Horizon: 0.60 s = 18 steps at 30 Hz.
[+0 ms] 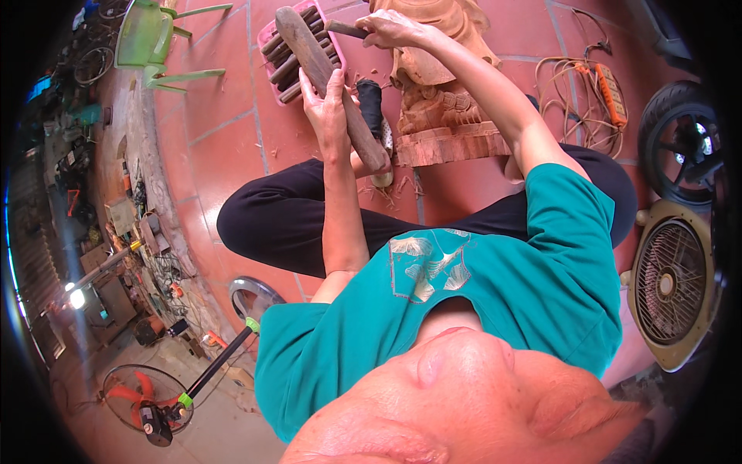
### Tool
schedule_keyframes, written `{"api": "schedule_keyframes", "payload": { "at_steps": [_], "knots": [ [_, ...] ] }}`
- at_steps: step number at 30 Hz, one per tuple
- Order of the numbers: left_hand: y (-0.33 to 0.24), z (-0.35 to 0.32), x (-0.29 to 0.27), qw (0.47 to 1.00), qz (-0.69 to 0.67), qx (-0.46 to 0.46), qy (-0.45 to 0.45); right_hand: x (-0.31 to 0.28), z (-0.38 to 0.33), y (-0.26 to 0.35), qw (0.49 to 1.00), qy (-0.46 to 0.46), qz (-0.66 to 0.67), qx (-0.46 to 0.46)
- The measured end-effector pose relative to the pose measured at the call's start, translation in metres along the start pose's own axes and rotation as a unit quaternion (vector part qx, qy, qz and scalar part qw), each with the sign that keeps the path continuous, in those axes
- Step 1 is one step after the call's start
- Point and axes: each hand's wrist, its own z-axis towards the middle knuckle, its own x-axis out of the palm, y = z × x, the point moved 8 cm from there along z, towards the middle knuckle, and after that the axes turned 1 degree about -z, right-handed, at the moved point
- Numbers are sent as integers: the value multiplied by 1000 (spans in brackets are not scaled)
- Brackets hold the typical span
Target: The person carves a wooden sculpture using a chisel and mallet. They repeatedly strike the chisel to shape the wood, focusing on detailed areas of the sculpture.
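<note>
Gripping a long wooden bar (305,48), the left hand (326,116) has fingers and thumb wrapped about its middle, the bar slanting from top left down toward the lap. And over to the right hand (393,29): it's closed around a short dark rod (344,29), whose free end points left, just beside the bar's upper part. Touching or apart? From this angle I can't tell, nor can I see what the fist hides of the rod.

Two pieces in such tight quarters, so what good handling asks for, I'd say, is a steady left grip near the bar's balance, a firm but loose-wristed right, and fingers kept out of line between them. The far end of the rod deserves a careful check before any pressure goes on.

Just beyond the bar sits a pink basket (267,31) loaded with brown rods (286,68); right of it, the carved wooden figure (440,69) stands between the knees and the far floor, shavings (402,185) scattered near its base. Loose bits there could slip underfoot. Farther right, an orange power strip (610,94) lies among its cables, best kept clear of the elbow.
</note>
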Motion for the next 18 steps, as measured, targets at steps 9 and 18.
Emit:
{"api": "schedule_keyframes", "payload": {
  "at_steps": [9,18],
  "knots": [
    [-7,0,0,998,24,56,-29,-2,-7,2,1000,1,7,6],
    [8,5,-8,1000,23,4,-4,3,-2,5,1000,26,-9,4]
  ]
}}
